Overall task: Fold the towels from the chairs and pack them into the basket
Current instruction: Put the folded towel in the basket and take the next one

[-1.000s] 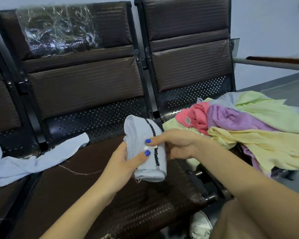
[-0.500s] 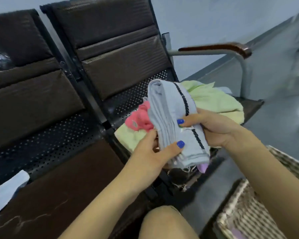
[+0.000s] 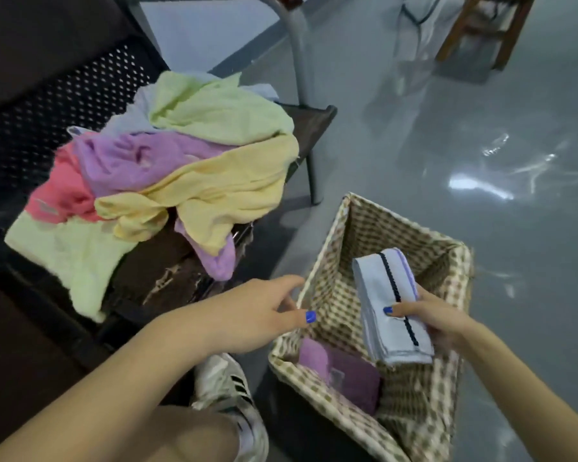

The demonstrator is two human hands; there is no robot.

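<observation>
Right now my right hand pinches the folded blue towel near its lower half, thumb on top beside the dark stitched stripe, fingers underneath. It hangs over the open basket, not yet set down. My left hand holds nothing, fingers loosely extended, hovering just beside the basket's near-left rim; I can't tell if it touches.

1 folded purple towel already lies in the basket's near corner. Pile of unfolded towels sits on the chair seat, well apart from the basket.

Handling, my read: blue towel is light, soft, no stiffness. Layers will slide and fan open if gripped at 1 edge only. Best hold is across the full stack, mid-width, thumb and fingers clamping all layers, as now. Lower it flat, beside the purple one. Risk: the free top end flops over on release. Nothing fragile, not slippery.
</observation>
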